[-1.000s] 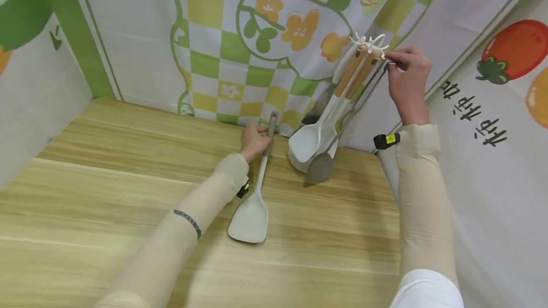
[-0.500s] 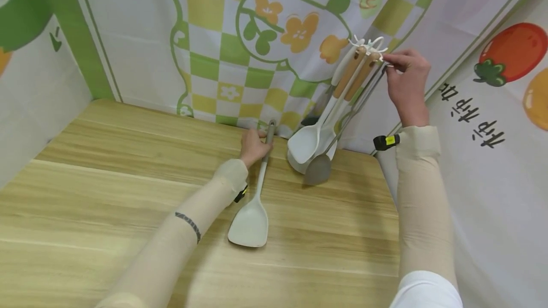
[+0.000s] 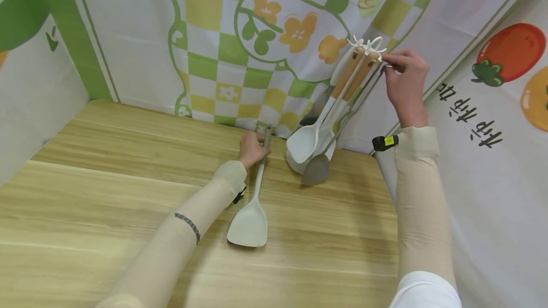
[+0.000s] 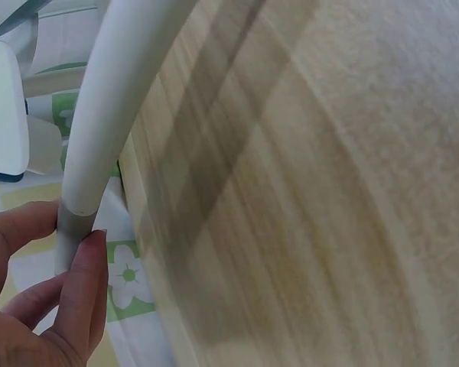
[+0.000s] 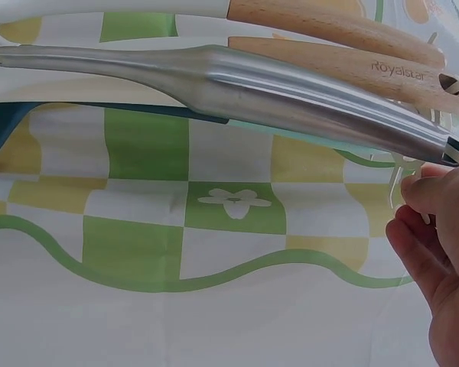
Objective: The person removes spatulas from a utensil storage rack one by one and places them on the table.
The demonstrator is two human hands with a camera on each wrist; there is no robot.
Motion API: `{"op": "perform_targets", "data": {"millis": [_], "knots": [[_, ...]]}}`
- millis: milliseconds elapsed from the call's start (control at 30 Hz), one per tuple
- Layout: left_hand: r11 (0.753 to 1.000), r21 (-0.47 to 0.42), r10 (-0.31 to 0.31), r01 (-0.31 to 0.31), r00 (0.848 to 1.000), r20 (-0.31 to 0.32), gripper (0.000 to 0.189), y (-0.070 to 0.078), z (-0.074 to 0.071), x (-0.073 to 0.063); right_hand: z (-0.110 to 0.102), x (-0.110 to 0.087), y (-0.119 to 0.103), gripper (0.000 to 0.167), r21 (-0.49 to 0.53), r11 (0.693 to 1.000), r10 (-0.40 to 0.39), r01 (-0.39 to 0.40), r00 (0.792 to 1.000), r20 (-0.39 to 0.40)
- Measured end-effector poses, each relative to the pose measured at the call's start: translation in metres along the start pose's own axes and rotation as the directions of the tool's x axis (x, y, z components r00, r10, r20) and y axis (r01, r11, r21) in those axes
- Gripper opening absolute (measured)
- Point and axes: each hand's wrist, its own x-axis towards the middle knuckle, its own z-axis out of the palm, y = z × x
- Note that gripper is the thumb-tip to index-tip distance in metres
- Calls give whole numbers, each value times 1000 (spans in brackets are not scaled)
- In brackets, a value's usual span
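Note:
My left hand [image 3: 251, 149] pinches the grey handle of a cream spatula [image 3: 248, 225] between thumb and fingers. The spatula's broad blade points toward me, low over the wooden table; whether it touches the wood I cannot tell. In the left wrist view the fingers [image 4: 84, 283] hold the handle where grey meets the pale shaft. At the right, my right hand [image 3: 406, 82] pinches a white hook of the utensil rack [image 3: 364, 46]. From that rack hang a white turner [image 3: 303, 144], a metal turner [image 3: 317, 169] and other wooden-handled utensils. The metal handle [image 5: 314, 92] hangs beside my right fingertips.
The wooden table [image 3: 128, 194] ends at a patterned cloth [image 3: 257, 61] behind. A printed side wall [image 3: 492, 179] rises close to the right arm. The hanging utensils stand just right of the left hand.
My left hand has lowered the spatula's handle end slightly, toward me and a little left. The right hand keeps its pinch at the rack, almost unmoved.

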Motion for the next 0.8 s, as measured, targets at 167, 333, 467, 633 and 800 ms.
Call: {"op": "perform_targets", "data": {"millis": [167, 333, 467, 633, 800], "knots": [[998, 40, -55, 54, 998, 19, 41, -4, 3, 1, 1, 0, 1, 23, -4, 1000, 3, -3, 1000, -4], [993, 65, -104, 101, 994, 35, 15, -5, 4, 1, 1, 0, 2, 23, -7, 1000, -4, 4, 1000, -20], [992, 66, -109, 104, 992, 65, 16, -6, 5, 2, 1, -1, 1, 24, -8, 1000, 6, -7, 1000, -20], [989, 66, -140, 135, 986, 94, 11, -8, 7, 2, 1, -1, 0, 24, -14, 1000, 21, -21, 1000, -11], [983, 59, -178, 172, 977, 114, 20, -10, 9, 2, -1, 0, 1, 24, -19, 1000, 18, -18, 1000, -5]]}}
